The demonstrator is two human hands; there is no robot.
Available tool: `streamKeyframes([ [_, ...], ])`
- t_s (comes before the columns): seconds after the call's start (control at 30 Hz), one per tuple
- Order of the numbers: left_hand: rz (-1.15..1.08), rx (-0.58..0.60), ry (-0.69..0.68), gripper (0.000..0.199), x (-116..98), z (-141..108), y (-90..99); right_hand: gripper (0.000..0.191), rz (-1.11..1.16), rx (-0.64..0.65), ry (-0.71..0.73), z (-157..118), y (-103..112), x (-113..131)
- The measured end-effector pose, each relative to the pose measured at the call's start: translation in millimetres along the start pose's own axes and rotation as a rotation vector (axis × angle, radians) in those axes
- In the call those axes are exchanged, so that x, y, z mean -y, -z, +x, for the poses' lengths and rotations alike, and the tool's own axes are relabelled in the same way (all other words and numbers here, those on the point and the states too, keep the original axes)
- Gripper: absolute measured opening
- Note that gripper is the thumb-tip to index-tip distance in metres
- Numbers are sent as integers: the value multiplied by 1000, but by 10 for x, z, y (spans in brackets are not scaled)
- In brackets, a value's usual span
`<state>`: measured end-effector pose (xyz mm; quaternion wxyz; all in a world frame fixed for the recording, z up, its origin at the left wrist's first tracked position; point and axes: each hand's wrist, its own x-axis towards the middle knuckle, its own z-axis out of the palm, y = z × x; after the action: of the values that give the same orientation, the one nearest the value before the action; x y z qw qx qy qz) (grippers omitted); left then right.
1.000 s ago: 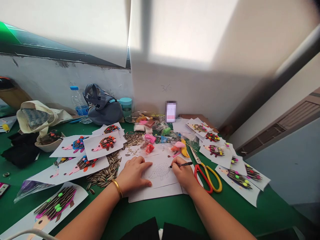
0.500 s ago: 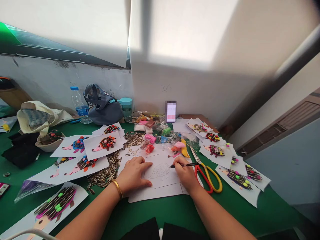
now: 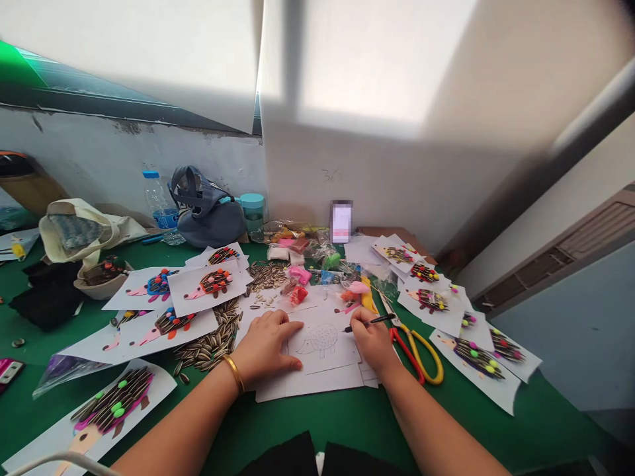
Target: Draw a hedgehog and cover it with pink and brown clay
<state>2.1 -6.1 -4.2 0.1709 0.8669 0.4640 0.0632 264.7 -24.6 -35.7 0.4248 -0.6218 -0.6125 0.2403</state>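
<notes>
A sheet of white paper [image 3: 327,380] lies in front of me on the green table, with more sheets under it. On it is a pen-drawn hedgehog [image 3: 320,339], its body filled with small marks. My left hand [image 3: 270,345] rests flat on the paper's left side, thumb and fingers spread. In my right hand [image 3: 370,340] a black pen [image 3: 380,319] is pinched, its tip just right of the drawing. Scissors [image 3: 414,344] with one red and one yellow handle lie beside my right hand. Sunflower seeds [image 3: 213,344] are heaped left of my left hand.
Seed-covered hedgehog cards lie to the left [image 3: 208,289] and right [image 3: 473,362]. Bagged coloured clay [image 3: 297,294] sits beyond the paper. A phone [image 3: 341,223] leans on the wall. Along the back stand a blue bag [image 3: 213,221], a bottle [image 3: 161,205] and a teal-lidded cup [image 3: 252,211].
My right hand has moved slightly right, drawing the pen tip away from the hedgehog's outline. The left hand stays in place on the paper.
</notes>
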Motion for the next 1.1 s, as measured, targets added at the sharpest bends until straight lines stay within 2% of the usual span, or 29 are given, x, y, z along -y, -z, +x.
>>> streamKeyframes([
  [0.1, 0, 0, 3, 75, -3, 0, -2, 17, -1, 55, 6, -12, 4, 5],
  [0.4, 2, -5, -4, 74, 6, 5, -4, 16, 13, 103, 5, -51, -16, 21],
  [0.6, -6, -9, -5, 75, 11, 7, -14, 17, 23, 79, 13, -50, -21, 23],
  [0.73, -12, -5, -1, 74, -1, 6, -2, 19, 45, 34, 61, -49, -15, 51],
  [1.0, -24, -1, 10, 81, 7, 8, 0, 22, 68, 77, 129, -76, -6, 68],
  [1.1, -45, -17, 19, 79, 22, 12, -1, 20, 41, 67, 211, -73, 12, 55],
])
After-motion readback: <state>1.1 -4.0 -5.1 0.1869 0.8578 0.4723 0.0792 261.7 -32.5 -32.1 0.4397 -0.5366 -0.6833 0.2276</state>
